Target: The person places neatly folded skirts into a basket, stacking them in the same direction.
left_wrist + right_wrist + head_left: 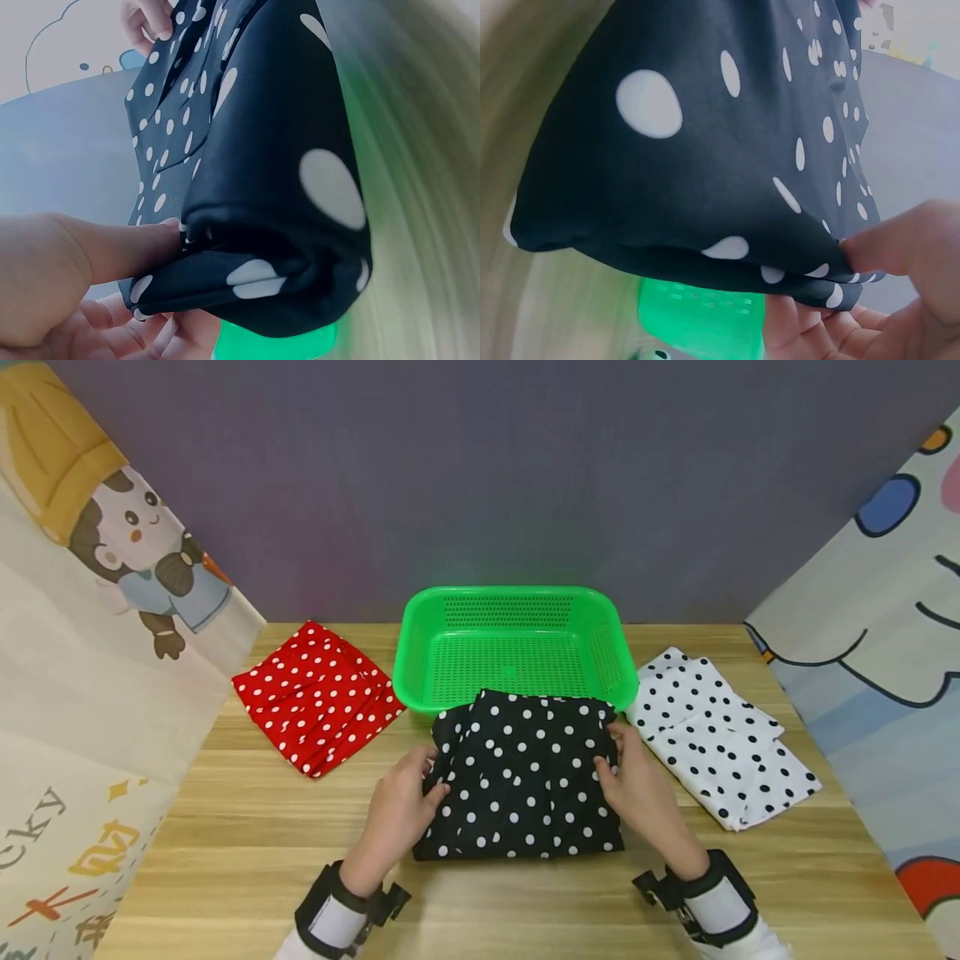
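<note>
A folded black cloth with white dots (525, 777) is held between both hands, just in front of a green plastic basket (513, 672). My left hand (403, 802) pinches its left edge, thumb on the near face and fingers behind. On the opposite edge my right hand (636, 777) pinches in the same way. In the left wrist view, the thumb (127, 251) presses on the folded layers. The right wrist view shows the right thumb (896, 244) over the cloth's edge, fingers beneath. The cloth's upper edge overlaps the basket's front rim.
A folded red cloth with white dots (318, 697) lies on the wooden table (262, 852) left of the basket. To its right lies a white cloth with black dots (720, 739). A grey wall (510, 485) rises behind the basket; printed sheets border both sides.
</note>
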### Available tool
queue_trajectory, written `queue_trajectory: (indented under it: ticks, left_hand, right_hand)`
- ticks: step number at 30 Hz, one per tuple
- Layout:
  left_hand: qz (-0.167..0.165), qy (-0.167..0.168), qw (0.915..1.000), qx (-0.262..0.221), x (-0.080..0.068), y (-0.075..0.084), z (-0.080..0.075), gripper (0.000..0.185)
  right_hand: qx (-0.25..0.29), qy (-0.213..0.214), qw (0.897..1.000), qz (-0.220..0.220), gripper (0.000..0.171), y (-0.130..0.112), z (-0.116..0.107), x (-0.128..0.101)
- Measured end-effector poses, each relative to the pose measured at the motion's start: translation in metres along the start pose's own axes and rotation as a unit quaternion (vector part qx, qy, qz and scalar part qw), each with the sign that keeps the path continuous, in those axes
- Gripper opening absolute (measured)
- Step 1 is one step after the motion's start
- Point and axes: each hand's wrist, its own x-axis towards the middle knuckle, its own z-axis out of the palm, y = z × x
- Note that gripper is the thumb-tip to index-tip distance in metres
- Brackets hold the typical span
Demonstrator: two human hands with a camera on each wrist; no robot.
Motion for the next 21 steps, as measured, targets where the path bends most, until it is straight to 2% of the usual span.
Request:
queue_trajectory:
  ticks: [5,10,15,21]
  left_hand:
    - [0.009,0.017,0.9998,0.003,0.008,0.000,-0.004,0.039]
    - [0.005,0.017,0.9999,0.001,0.017,0.001,-0.008,0.039]
    - [0.021,0.023,0.9995,0.000,0.031,0.002,-0.012,0.038]
    - [0.025,0.013,0.9996,0.002,0.047,0.007,-0.018,0.037]
  right_hand:
    - [0.001,-0.008,1.000,0.005,0.049,-0.006,-0.003,0.010]
    - [0.004,-0.019,1.000,0.011,0.048,-0.010,-0.004,0.022]
    - [0.005,-0.028,0.999,0.016,0.048,-0.011,-0.005,0.037]
    - [0.006,-0.040,0.999,0.014,0.048,-0.011,-0.011,0.052]
